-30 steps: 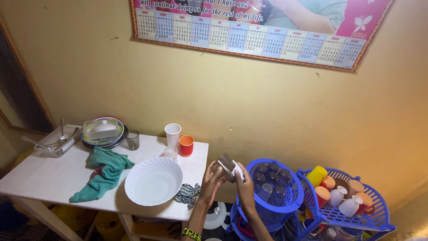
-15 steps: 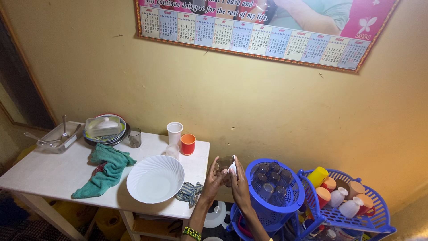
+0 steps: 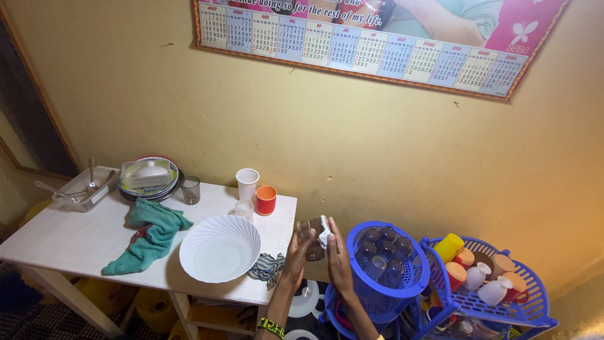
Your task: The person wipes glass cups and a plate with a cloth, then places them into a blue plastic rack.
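Observation:
My left hand [image 3: 297,255] and my right hand [image 3: 338,259] hold a smoky clear drinking glass [image 3: 314,238] between them, just off the right edge of the white table [image 3: 75,242]. A small white cloth [image 3: 324,230] is pressed against the glass by my right hand's fingers. A round blue basket [image 3: 412,280] with several upturned dark glasses stands right beside my right hand.
On the table lie a white fluted bowl [image 3: 219,247], a green towel [image 3: 150,236], a striped rag [image 3: 265,266], an orange cup [image 3: 265,199], a white cup [image 3: 246,183], a small glass [image 3: 190,189], stacked plates [image 3: 150,177] and a metal tray [image 3: 80,190]. A blue rack [image 3: 497,302] holds coloured cups.
The glass has turned in my hands from tilted sideways to more upright, and both hands have shifted slightly up and left. The view has drifted a little.

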